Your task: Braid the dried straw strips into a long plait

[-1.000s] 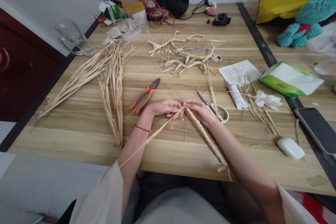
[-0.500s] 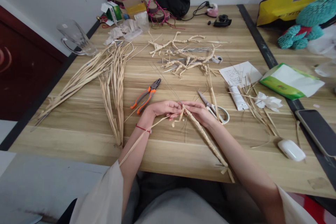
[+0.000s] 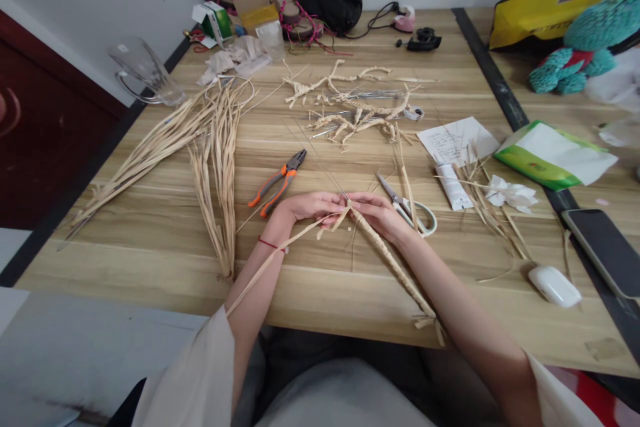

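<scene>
A stick wrapped in pale raffia slants from between my hands down to the table's front edge, with loose ends at its lower tip. Thin bare wires run out of its upper end, away from me. My right hand is closed around that upper end. Fingers of my left hand pinch at the same spot, on the raffia strip that trails back over my left forearm. Short raffia ends hang below the fingers. Scissors with white handles lie just beyond my right hand, and orange-handled pliers beyond my left.
A raffia bundle lies to the left, near a tilted glass mug. Wrapped branch pieces and wires lie at the back middle. To the right are a written paper, a tube, a tissue pack and a phone.
The wrapped stick has turned slightly between my fingers, and its loose ends at top and bottom have shifted. Both hands stay in nearly the same place.
</scene>
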A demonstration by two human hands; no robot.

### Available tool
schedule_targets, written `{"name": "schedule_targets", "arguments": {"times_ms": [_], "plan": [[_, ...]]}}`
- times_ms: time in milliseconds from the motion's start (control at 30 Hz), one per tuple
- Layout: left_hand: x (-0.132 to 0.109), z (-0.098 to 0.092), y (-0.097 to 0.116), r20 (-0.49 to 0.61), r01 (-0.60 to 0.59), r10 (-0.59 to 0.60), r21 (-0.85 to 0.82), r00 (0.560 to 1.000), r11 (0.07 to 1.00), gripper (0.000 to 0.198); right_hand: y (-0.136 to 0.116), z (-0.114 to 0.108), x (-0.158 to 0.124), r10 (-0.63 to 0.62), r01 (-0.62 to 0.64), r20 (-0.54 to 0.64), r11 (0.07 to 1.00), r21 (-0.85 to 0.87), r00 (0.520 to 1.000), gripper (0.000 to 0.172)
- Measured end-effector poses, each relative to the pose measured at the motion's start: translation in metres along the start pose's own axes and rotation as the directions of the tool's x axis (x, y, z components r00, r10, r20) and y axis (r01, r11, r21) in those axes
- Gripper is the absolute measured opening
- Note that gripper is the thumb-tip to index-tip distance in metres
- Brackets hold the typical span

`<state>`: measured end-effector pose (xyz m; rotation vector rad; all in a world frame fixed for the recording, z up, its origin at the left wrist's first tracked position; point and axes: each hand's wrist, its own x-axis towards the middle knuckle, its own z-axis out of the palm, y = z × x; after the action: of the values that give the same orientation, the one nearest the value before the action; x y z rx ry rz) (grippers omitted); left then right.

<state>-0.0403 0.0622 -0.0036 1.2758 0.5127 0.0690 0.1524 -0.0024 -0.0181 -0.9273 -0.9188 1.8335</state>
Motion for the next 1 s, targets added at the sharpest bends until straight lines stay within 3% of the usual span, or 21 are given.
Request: {"name": "schedule_targets", "arguments": {"times_ms": [1000], "plan": [[0.0025,0.0093,-0.0053,-0.159,-0.095,0.086,-0.044,0.983,0.995,0.025,0.0061,-0.0037,0.0047,-0.042,0.045,-0.055,0.998,0.053,0.998,0.026]]}}
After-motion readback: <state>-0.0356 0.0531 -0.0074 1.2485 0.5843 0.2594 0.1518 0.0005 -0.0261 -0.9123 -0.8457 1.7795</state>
